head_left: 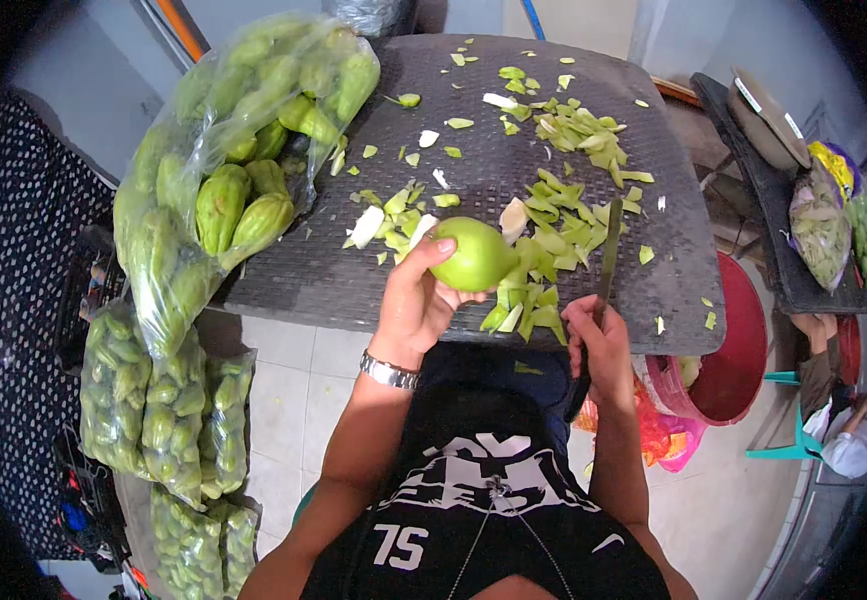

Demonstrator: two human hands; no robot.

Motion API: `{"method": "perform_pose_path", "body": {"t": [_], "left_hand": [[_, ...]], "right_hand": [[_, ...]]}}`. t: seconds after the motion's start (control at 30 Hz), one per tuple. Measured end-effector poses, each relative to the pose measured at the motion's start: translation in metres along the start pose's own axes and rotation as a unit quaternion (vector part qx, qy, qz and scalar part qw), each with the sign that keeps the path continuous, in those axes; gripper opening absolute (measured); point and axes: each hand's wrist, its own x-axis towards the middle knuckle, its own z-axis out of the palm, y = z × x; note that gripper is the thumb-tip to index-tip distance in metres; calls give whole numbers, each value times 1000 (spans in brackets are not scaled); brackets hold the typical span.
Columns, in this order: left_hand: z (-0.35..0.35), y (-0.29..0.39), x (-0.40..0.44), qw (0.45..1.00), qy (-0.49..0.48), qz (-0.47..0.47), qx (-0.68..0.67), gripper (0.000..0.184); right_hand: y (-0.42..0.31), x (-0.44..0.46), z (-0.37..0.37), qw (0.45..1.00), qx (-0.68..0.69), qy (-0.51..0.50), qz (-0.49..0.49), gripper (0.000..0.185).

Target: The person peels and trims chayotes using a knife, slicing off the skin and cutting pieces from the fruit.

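Observation:
My left hand [424, 300] grips a round, smooth, light green chayote [475, 255] above the near edge of the table. In my right hand [597, 345] is a long knife [612, 245], its dark blade pointing up and away from me; my fingers hide most of the handle. Green peelings [554, 235] lie heaped just beyond the chayote and beside the blade. A smaller scatter of peel bits [404, 212] is to the left of the chayote.
A large clear bag of chayotes [244, 160] rests on the black woven-textured table [354, 290] at left. Smaller packed bags [169, 400] stand below it. A red tub [739, 340] is on the floor at right. Another person's hand [816, 328] shows near a side table with bags [822, 220].

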Motion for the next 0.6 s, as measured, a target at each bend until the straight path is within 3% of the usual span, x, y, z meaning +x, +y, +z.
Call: {"method": "perform_pose_path", "body": {"t": [0.07,0.2,0.3,0.4,0.5,0.6], "left_hand": [[24,-2,0,997,65,5,-29,54],[30,3,-2,993,71,-46,-79,67],[-16,-7,11,941,-196,-101,-255,70],[-26,-12,12,930,-241,-102,-258,75],[-14,-9,1,959,-129,-87,-239,69],[-10,-7,-8,993,-67,-39,-93,64]], "right_hand": [[-2,0,0,1000,-4,2,1,18],[2,2,-3,1000,-13,-12,-6,21],[2,2,-4,1000,-13,-10,-6,21],[0,1,-3,1000,-13,-4,-2,20],[-1,0,-1,1000,-7,1,0,17],[-2,-1,0,1000,-5,1,-6,17]]}}
